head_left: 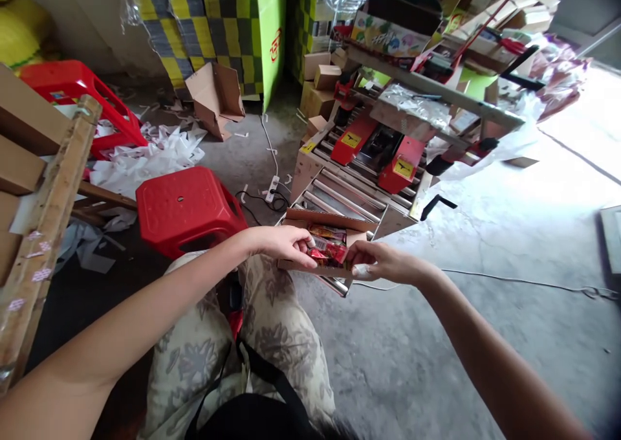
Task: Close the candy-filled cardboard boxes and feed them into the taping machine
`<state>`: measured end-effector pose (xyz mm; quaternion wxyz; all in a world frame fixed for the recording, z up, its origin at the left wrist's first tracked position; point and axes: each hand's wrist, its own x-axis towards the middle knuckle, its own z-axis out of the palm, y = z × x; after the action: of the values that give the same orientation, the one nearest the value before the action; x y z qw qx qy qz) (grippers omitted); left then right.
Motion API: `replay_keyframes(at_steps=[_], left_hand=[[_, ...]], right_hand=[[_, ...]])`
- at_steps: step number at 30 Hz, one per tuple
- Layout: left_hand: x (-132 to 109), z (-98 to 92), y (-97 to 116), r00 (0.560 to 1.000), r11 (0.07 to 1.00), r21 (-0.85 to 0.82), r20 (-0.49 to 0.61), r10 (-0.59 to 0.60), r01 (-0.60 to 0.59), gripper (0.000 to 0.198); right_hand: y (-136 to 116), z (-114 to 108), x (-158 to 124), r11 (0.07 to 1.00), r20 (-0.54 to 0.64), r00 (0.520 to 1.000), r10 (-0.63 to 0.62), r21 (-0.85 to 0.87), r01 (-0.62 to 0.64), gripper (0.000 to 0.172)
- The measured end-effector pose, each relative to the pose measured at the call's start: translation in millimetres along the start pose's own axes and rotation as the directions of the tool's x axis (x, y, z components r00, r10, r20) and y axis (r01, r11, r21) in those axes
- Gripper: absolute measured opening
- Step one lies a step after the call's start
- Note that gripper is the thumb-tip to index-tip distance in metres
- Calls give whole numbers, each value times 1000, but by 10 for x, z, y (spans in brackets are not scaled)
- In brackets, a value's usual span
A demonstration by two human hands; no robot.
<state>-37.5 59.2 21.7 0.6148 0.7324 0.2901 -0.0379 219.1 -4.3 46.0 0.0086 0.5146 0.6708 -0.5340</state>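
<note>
a red stool (179,197) blocks left of the carton (334,219); floor (412,356) rightward is open.

Packets (334,249) right between the left fingers (298,236) and right fingers (360,251), down in the box (323,218)! Box at the rollers' (339,191) near end, rollers running ahead of the fingers, machine (359,143) further beyond. Left of the left fingers, stool (179,197); ahead-left, power strip (272,189) on the floor (228,158); farther that way, carton (213,100).

Strong daylight enters from the right, bleaching the floor (490,220) at its far right corner; its left side lies in shadow. Highlights streak the rollers (339,196) toward the near edge of the conveyor (306,171). Wide-angle stretching marks the margins; the packets (334,251) appear soft.
</note>
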Motion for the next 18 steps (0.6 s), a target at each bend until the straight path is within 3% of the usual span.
replay_keyframes(at_steps=[4, 8, 11, 15, 16, 18], left_hand=[[84, 126, -20, 962, 960, 281, -263, 71, 6, 18], [90, 327, 15, 836, 797, 577, -516, 187, 179, 16], [68, 416, 67, 744, 644, 673, -626, 233, 364, 34], [48, 467, 117, 637, 599, 641, -724, 265, 479, 51], [43, 480, 122, 611, 594, 635, -740, 283, 493, 55], [33, 509, 119, 567, 581, 638, -753, 334, 506, 64]], right_hand=[[-4, 76, 107, 934, -286, 958, 17, -337, -117, 19], [-20, 262, 126, 861, -416, 907, 70, -433, -265, 16], [-37, 445, 73, 838, -552, 833, 22, -445, -316, 20], [-88, 553, 31, 774, -766, 579, -279, -536, -336, 54], [-102, 537, 41, 746, -775, 540, -329, -564, -354, 65], [-114, 460, 92, 695, -753, 555, -354, -609, -382, 84]])
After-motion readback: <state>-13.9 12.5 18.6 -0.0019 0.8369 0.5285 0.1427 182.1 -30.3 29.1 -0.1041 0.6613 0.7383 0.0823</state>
